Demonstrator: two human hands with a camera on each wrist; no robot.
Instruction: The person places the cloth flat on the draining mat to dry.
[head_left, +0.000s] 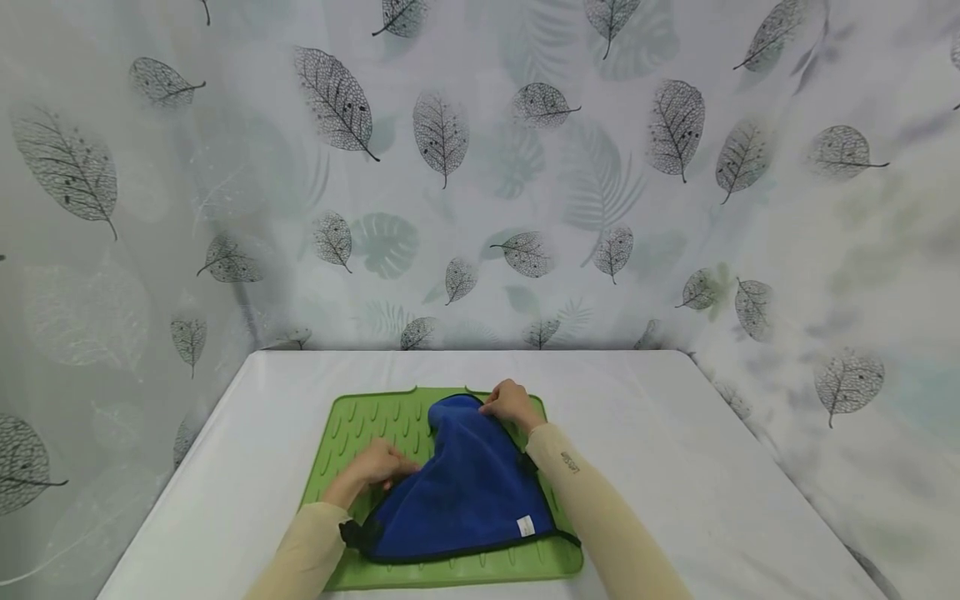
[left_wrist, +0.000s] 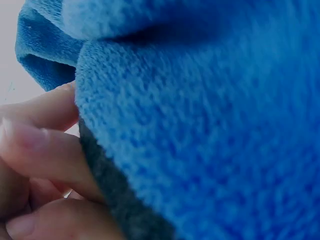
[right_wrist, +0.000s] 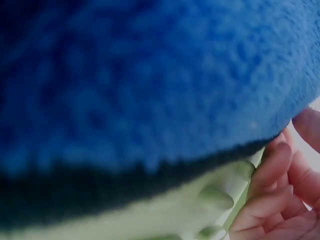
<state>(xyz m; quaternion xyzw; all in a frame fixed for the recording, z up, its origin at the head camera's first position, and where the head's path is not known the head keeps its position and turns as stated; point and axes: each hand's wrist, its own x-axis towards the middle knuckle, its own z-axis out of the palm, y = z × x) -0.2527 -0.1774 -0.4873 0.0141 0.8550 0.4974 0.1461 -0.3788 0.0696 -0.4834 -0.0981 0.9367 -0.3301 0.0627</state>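
A blue plush cloth with dark edging, black straps and a small white tag lies rumpled over a green mat. At the cloth's left edge is my left hand, its fingers bent against the dark edging in the left wrist view. My right hand pinches the upper right edge between thumb and fingers. In the right wrist view, those fingers meet the edging, with the cloth filling most of the picture. The cloth's top end is folded over near my right hand.
The green mat has raised oval bumps and a rim, and rests on a white-covered table. A leaf-printed curtain encloses the table at the back and both sides. A black strap trails over the mat's right edge.
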